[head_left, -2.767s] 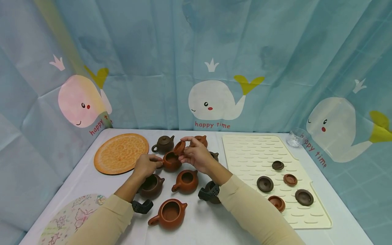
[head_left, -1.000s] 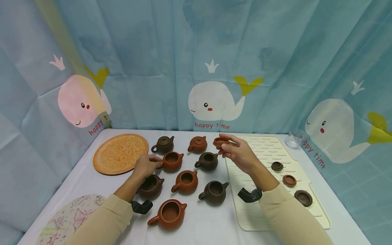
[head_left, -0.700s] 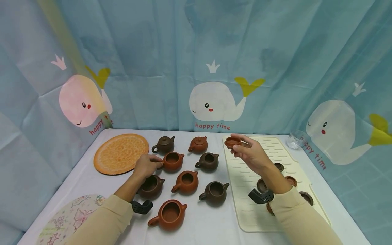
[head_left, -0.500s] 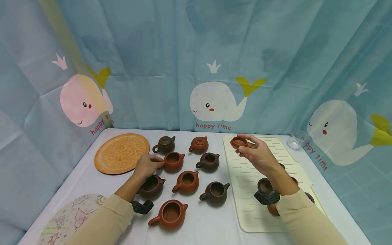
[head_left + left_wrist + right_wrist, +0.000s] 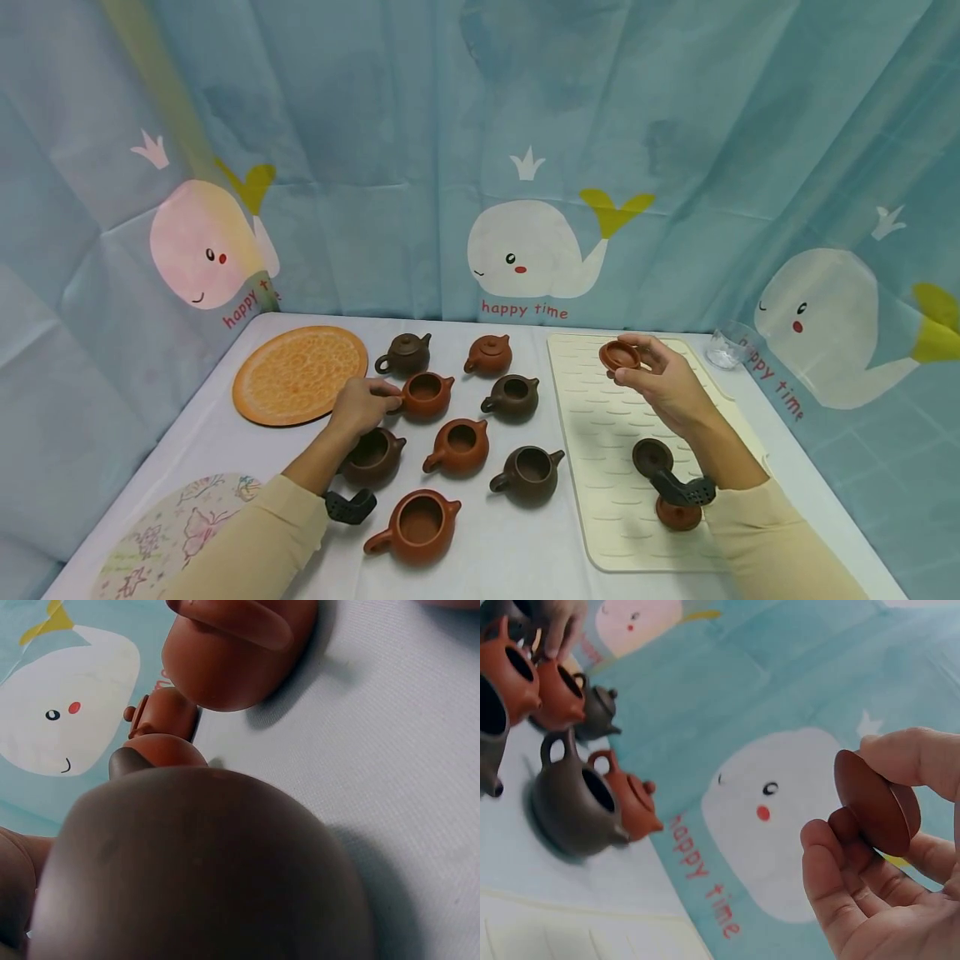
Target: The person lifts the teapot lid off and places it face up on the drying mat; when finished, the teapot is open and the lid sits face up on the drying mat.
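Over the cream mat's far part, my right hand [image 5: 671,387] holds a reddish-brown teapot lid [image 5: 619,356] between thumb and fingers. The right wrist view shows the lid [image 5: 877,802] with its small knob by the fingertips. My left hand [image 5: 363,410] pinches the handle of a reddish-brown teapot [image 5: 426,396], whose top is uncovered. Beside that wrist stands a dark brown lidless teapot [image 5: 372,457], and a dark teapot's rounded body [image 5: 202,862] fills much of the left wrist view, hiding the left hand there.
More lidless teapots, such as a reddish one [image 5: 417,527] and a dark one [image 5: 528,475], stand mid-table. Two at the back, dark [image 5: 407,355] and reddish [image 5: 489,356], wear lids. A dark lid [image 5: 652,457] and a reddish lid [image 5: 679,514] lie on the mat [image 5: 600,533].
My right hand has carried the lid from above the reddish teapot's opening rightward to over the mat, turning it from tilted to nearly level. My left hand has stayed at the teapot's handle.
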The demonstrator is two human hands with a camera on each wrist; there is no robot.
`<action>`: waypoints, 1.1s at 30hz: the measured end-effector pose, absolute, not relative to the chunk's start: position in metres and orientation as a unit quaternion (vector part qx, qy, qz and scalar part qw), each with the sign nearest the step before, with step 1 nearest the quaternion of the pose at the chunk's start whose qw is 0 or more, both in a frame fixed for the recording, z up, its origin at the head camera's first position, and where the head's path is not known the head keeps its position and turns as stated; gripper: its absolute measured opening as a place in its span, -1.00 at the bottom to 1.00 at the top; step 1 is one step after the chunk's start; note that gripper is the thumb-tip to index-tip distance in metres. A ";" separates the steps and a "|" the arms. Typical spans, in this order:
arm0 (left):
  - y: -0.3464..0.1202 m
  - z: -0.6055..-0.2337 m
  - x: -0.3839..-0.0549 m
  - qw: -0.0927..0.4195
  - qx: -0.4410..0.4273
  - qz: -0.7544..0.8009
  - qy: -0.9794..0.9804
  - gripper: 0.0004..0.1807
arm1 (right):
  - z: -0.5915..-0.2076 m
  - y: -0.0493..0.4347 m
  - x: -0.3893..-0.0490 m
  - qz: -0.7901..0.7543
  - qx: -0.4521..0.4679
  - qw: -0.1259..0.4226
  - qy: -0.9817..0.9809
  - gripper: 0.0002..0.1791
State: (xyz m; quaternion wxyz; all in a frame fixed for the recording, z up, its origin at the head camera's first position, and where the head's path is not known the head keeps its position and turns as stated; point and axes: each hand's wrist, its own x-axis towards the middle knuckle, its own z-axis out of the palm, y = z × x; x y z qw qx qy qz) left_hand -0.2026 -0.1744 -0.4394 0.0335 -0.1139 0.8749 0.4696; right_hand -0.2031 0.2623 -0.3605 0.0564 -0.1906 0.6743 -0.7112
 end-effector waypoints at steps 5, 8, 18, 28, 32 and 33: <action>-0.175 -0.439 -0.203 0.037 -0.119 0.470 0.874 -0.88 | -0.367 0.274 -0.205 -0.693 -0.174 0.061 0.698 -0.39; -0.175 -0.439 -0.202 0.037 -0.118 0.471 0.874 -0.88 | -0.370 0.278 -0.206 -0.692 -0.156 0.071 0.701 -0.38; -0.176 -0.440 -0.202 0.035 -0.111 0.468 0.876 -0.88 | -0.386 0.292 -0.210 -0.614 -0.097 0.075 0.780 -0.33; -0.175 -0.440 -0.202 0.031 -0.107 0.467 0.877 -0.90 | -0.402 0.309 -0.218 -0.539 -0.057 0.092 0.835 -0.31; -0.174 -0.440 -0.203 0.033 -0.110 0.467 0.877 -0.88 | -0.408 0.313 -0.222 -0.518 -0.055 0.099 0.848 -0.33; -0.174 -0.440 -0.203 0.034 -0.110 0.467 0.877 -0.88 | -0.410 0.313 -0.222 -0.513 -0.056 0.100 0.851 -0.33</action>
